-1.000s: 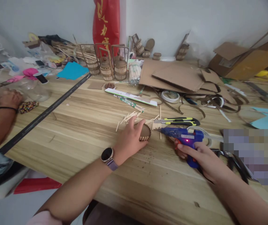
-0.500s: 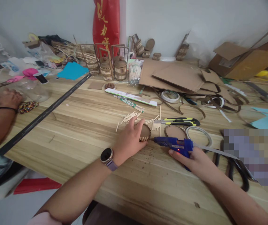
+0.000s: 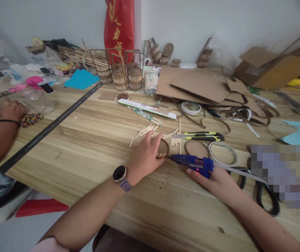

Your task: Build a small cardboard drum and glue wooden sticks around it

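My left hand point(image 3: 147, 154), with a watch on its wrist, grips a round cardboard piece point(image 3: 163, 147) with a ridged rim and short sticks along its near side. In my right hand point(image 3: 218, 183) is a blue glue gun point(image 3: 196, 163), its red light on. The nozzle points left and is close to the near edge of the round piece; whether it touches I cannot tell. A second cardboard round point(image 3: 196, 148) lies just beyond the gun. Short wooden sticks point(image 3: 144, 131) are scattered behind my left hand, and a yellow-black utility knife point(image 3: 199, 136) lies beside more cut sticks.
Right of the gun are a tape roll point(image 3: 223, 154) and black-handled scissors point(image 3: 268, 199). Farther back lie cardboard sheets point(image 3: 199, 84) and finished small baskets point(image 3: 135, 77). At far left, another person's hand point(image 3: 12, 110) rests near a bag of beads point(image 3: 31, 120).
My right hand and the glue gun have shifted slightly left and down along the near edge of the round piece. My left hand has stayed in place.
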